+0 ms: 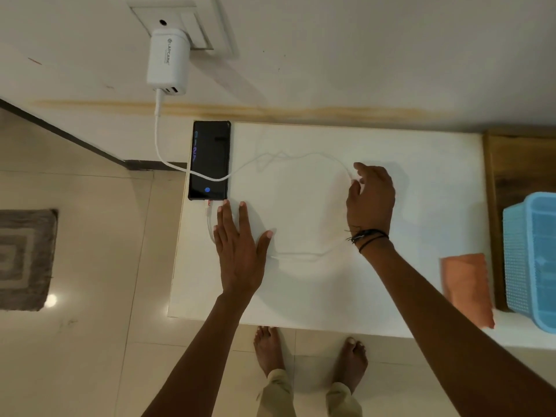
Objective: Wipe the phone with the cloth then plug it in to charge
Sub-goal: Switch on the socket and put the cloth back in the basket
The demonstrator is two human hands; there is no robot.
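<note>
A black phone (209, 159) lies at the far left corner of the white table (301, 290), its screen lit. A white cable (158, 136) runs from the white charger (167, 60) in the wall socket, crosses the screen, loops over the table and ends in a plug at the phone's near end. My left hand (240, 248) lies flat and open just below the phone, beside that plug. My right hand (371, 197) hovers over the cable loop with fingers loosely spread; its fingertips touch the cable. The orange cloth (467, 287) lies folded at the table's right.
A blue plastic basket (532, 260) stands on a wooden surface (517, 164) to the right of the cloth. The wall socket plate (192, 22) is above the table's left end. A grey mat (25, 260) lies on the tiled floor at left. Bare feet stand at the table's near edge.
</note>
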